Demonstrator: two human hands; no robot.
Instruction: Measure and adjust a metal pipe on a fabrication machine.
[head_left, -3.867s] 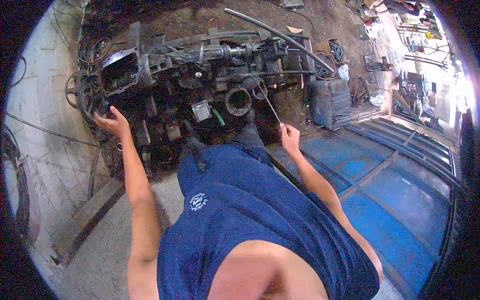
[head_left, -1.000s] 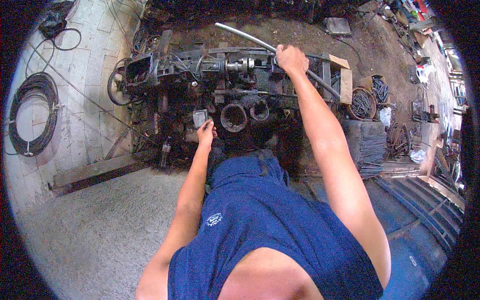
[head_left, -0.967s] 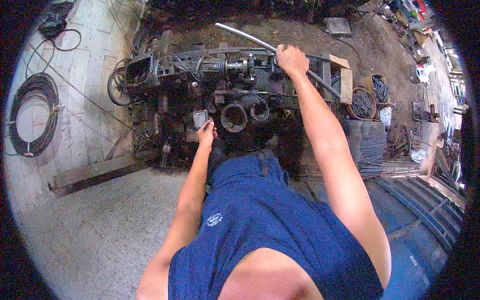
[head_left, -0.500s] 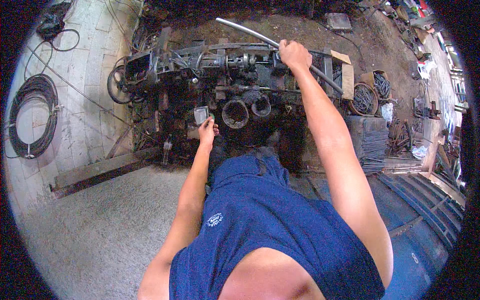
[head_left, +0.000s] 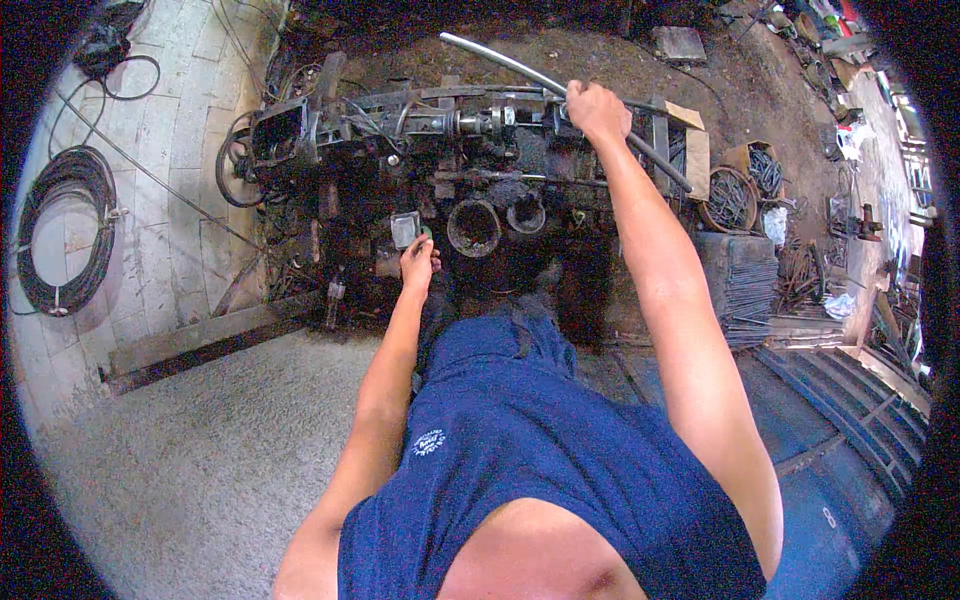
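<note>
One long, dark, grimy metal machine (head_left: 425, 122), set crosswise ahead of the person. One long, slim, round grey metal bar (head_left: 510, 66), slanting over the machine's right end; whether it rests there cannot be told. Likely hazard: a slackened or off-centre grip could let the bar tip or roll, an end knocking parts nearby. Appearance: seemingly smooth, bright toward the left tip, duller toward the right. One right hand (head_left: 600, 113), fingers closed around the bar, right of its middle. One left hand (head_left: 419, 263), fingers mostly curled in, just beside one pale, square-faced box (head_left: 405, 230); fingertips at one small green piece (head_left: 424, 233), whether gripped or merely touched cannot be told.
</note>
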